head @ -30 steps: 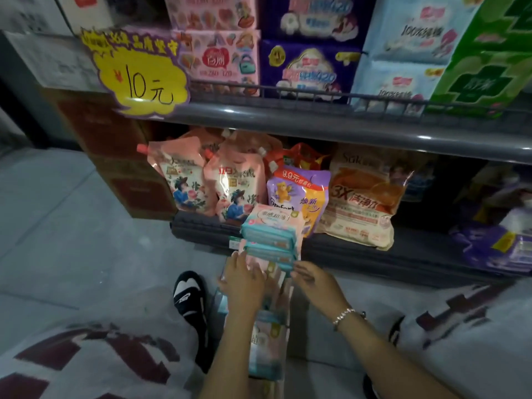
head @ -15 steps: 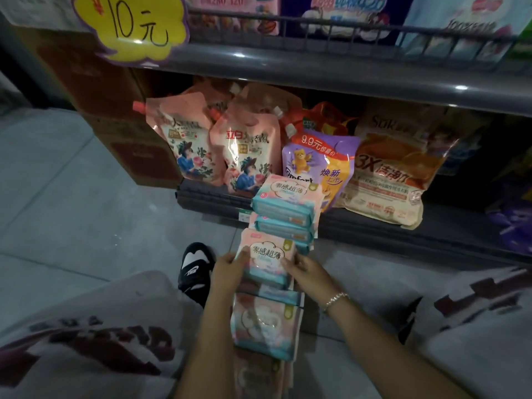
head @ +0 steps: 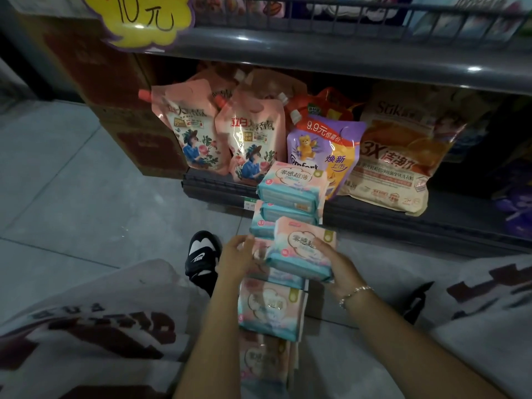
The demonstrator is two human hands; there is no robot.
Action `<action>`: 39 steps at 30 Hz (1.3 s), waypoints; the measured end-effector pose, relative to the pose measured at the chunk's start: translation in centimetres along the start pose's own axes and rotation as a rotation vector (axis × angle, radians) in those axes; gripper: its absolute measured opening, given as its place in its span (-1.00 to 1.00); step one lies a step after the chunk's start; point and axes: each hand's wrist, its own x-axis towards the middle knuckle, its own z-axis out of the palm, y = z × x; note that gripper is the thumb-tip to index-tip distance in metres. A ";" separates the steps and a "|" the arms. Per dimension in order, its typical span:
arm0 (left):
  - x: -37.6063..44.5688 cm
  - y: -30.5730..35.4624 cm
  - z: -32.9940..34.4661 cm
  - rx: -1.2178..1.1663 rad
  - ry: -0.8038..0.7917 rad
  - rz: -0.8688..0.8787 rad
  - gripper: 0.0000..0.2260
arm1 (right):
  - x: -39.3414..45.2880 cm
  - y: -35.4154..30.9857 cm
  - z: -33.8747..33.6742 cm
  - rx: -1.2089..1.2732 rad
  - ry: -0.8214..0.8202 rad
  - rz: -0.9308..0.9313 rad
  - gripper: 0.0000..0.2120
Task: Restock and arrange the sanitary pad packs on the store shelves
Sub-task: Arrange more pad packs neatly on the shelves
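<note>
Several soft plastic-wrapped pink and teal sanitary pad packs run in a line from the person's lap toward the dark bottom shelf, each a flat rectangular cushion with glossy film and rounded corners. The farthest pack leans against the shelf's front lip, in front of a purple pouch with a bear on it. The right hand grips one lifted pink and teal pack from its right side, thumb on the top face and fingers curled under the teal edge; the pack tilts above the line. The left hand has its fingers loosely bent against the left edge of the packs below; whether it clasps one I cannot tell. A thin bead bracelet circles the right wrist.

On the shelf stand two shiny peach spouted pouches and a wide orange and cream bag, crowded side by side. A grey metal upper shelf overhangs, carrying a yellow scalloped price sign. To the left lies open grey tiled floor; a black and white slipper sits just beside the left hand.
</note>
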 end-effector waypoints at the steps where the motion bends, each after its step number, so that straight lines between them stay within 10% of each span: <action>1: 0.0 -0.7 0.1 0.007 0.008 -0.034 -0.67 | 0.1 0.2 -0.6 0.032 0.025 0.015 -0.73; 10: 0.7 -4.0 0.4 -0.056 -0.049 -0.340 -0.71 | -0.2 2.0 -1.8 0.161 -0.077 0.211 -0.67; 39: -2.9 2.1 0.9 -0.292 -0.347 -0.127 -0.73 | -3.6 -2.8 -3.3 0.059 -0.089 -0.073 -0.37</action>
